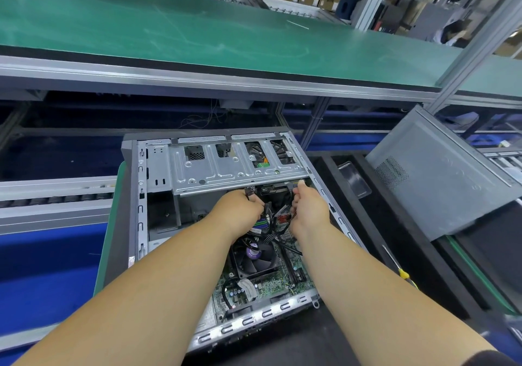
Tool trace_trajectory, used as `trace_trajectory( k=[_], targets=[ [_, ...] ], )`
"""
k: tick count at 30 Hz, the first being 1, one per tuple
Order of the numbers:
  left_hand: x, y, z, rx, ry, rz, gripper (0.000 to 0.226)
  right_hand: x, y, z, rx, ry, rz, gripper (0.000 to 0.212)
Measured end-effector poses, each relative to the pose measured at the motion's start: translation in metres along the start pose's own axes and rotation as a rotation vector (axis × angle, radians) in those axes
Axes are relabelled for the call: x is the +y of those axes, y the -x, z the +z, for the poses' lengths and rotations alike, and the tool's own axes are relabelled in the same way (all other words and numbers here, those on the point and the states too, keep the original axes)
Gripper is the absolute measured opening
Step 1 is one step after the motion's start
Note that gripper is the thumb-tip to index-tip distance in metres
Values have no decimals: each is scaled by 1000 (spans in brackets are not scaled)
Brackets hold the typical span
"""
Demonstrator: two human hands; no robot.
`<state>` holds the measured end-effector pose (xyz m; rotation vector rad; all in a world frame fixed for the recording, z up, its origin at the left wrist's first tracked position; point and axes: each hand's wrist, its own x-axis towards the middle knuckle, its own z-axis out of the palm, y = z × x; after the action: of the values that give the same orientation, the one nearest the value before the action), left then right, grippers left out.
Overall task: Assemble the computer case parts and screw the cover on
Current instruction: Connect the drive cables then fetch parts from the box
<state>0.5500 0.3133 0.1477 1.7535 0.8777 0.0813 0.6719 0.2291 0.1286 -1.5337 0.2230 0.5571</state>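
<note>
An open computer case (141, 196) lies on its side in front of me, with a silver drive cage (214, 168) across its far half. The motherboard and a black CPU fan (255, 261) show below. Both hands reach in just under the cage. My left hand (237, 210) is closed on a black cable connector (250, 191). My right hand (309, 207) pinches a bundle of red and black wires (284, 216), its thumb up against the cage edge. The grey side cover (440, 179) leans tilted at the right, apart from the case.
A yellow-handled screwdriver (399, 269) lies on the black foam mat (395, 238) right of the case. A small clear tray (354, 179) sits beyond it. A green conveyor belt (197, 32) runs across the back, with cardboard boxes and another person at the far right.
</note>
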Motion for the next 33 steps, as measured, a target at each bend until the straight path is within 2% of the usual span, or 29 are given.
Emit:
trace_trajectory(
  k=[6, 11, 14, 17, 20, 22, 23, 25, 27, 29, 33],
  targets=[
    [0, 3, 0, 18, 29, -13, 14, -3, 1, -2, -40, 27, 21, 25],
    [2, 10, -4, 37, 100, -23, 33, -7, 7, -4, -89, 32, 29, 28],
    [4, 14, -5, 42, 148, 34, 36, -10, 15, -5, -60, 142, 16, 30],
    [5, 19, -7, 48, 169, 111, 35, -7, 31, -7, -43, 317, -81, 31],
    [8, 22, -7, 33, 149, 160, 36, -9, 52, -10, 28, 672, -245, 61],
    [9, 22, -8, 28, 120, 185, 36, -13, 69, -11, 44, 763, -414, 64],
    [9, 22, -9, 30, 102, 195, 35, -17, 76, -10, 25, 754, -505, 59],
    [9, 23, -11, 40, 58, 208, 32, -24, 87, -8, -87, 674, -593, 32],
    [9, 23, -13, 45, 14, 205, 29, -31, 97, -3, -274, 531, -507, 12],
    [8, 22, -13, 50, -57, 186, 24, -36, 103, 2, -411, 419, -405, 15],
    [11, 24, -15, 56, -246, 185, 24, -38, 106, 4, -543, 486, -384, 7]
  ],
)
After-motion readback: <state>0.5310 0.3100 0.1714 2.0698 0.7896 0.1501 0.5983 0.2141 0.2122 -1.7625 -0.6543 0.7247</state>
